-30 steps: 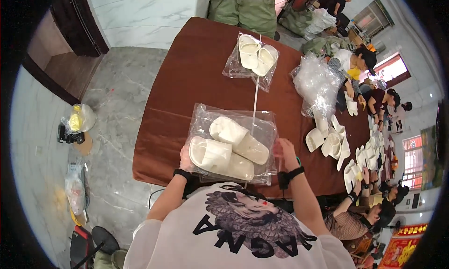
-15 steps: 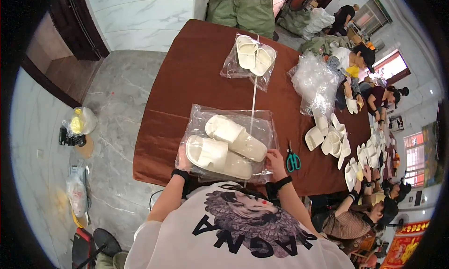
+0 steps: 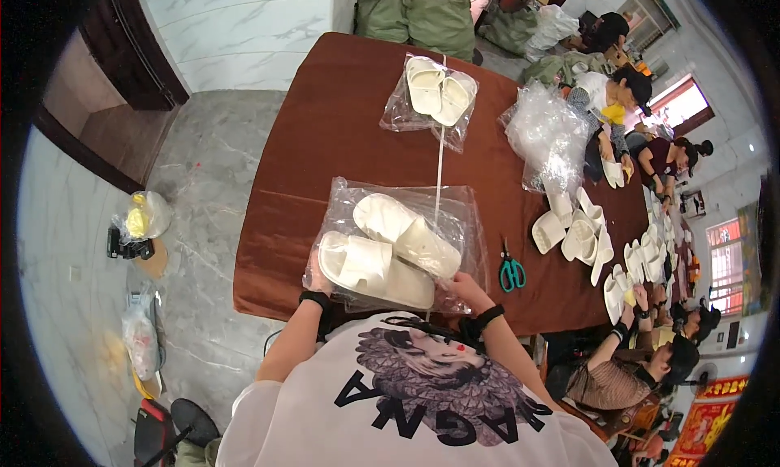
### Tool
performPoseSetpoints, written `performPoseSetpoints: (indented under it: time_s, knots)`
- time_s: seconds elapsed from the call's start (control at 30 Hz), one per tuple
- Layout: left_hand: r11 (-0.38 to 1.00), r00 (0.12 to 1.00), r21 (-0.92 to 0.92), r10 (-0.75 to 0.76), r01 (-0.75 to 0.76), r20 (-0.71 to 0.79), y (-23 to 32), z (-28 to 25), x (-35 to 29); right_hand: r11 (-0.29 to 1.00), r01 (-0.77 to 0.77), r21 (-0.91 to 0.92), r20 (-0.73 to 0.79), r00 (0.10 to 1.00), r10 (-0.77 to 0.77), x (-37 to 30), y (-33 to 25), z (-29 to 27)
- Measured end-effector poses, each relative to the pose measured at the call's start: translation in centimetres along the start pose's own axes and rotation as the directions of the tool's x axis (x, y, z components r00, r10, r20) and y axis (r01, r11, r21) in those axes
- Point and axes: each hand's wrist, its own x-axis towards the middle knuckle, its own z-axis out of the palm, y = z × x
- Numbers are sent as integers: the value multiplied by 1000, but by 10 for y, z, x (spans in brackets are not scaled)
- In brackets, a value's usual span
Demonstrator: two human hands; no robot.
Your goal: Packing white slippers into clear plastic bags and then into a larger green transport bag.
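Note:
A pair of cream slippers (image 3: 375,274) lies side by side in a clear plastic bag (image 3: 463,215) on the near part of the table. My left hand (image 3: 319,274) grips the bag at its left side, by the toe of the nearer slipper; its fingers are partly hidden behind the film. At the heel end, my right hand (image 3: 463,291) is closed on the bag, close against the slippers. Teal-handled scissors (image 3: 512,274) rest just right of that hand. Farther back, a second bagged pair of cream slippers (image 3: 439,91) sits beside a pale strip (image 3: 440,170) running down the cloth.
A brown cloth covers the table (image 3: 284,166). At its right lie a heap of clear plastic bags (image 3: 548,138) and several loose cream slippers (image 3: 578,235). Co-workers (image 3: 621,101) handle slippers along the right side. Green sacks (image 3: 439,20) stand behind the table.
My right hand has moved left, from the bag's right side in to the slippers' heel ends. The slippers have shifted slightly left and tilted. My left hand stays at the toe side.

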Motion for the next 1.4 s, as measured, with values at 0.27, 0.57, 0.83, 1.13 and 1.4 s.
performPoseSetpoints:
  time_s: [0.27,0.57,0.83,1.13,1.4]
  knots:
    - [964,1000,263,22,-27,23,1,-3,-4,997,-73,32,-177,981,78,-7,-30,25]
    - [823,997,564,68,-77,37,7,-1,-7,861,-98,498,-16,992,122,30,13,16]
    - [615,995,782,79,-99,64,18,-6,0,973,-20,229,32,999,14,16,1,14]
    - [881,970,473,-122,9,209,95,17,-12,894,-11,448,41,999,-8,16,9,0]
    - [958,950,53,-270,281,-158,168,37,-42,920,119,373,-69,993,-100,10,-16,9]
